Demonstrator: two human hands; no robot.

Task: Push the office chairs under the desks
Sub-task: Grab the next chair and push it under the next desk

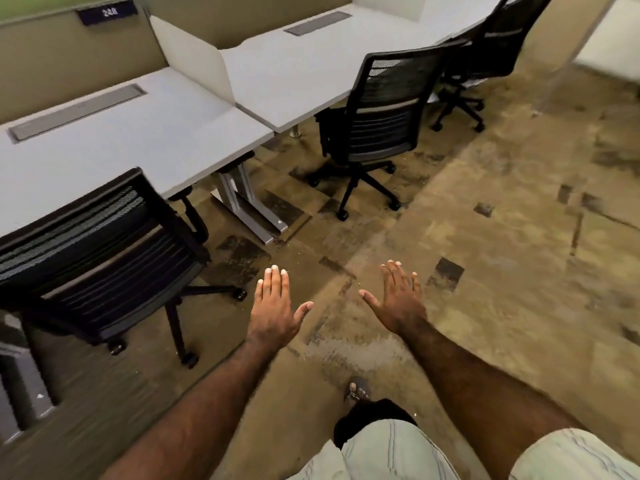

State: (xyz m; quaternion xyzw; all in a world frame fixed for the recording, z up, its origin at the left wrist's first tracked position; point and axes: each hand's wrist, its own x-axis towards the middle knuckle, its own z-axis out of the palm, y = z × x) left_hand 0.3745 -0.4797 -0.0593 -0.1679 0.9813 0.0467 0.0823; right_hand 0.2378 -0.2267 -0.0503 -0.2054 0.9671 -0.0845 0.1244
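Black mesh chairs (377, 105), white desks (166, 133), mottled tan carpet (502, 237).

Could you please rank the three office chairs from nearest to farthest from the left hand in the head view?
From the left hand:
1. Near chair, to its left.
2. Middle chair, ahead at the second desk.
3. Far chair, top right, beyond it.

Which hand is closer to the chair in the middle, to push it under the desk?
Probably the right hand. It is open, empty and sits more below the middle chair. The left hand, also open, is nearer the closest chair.
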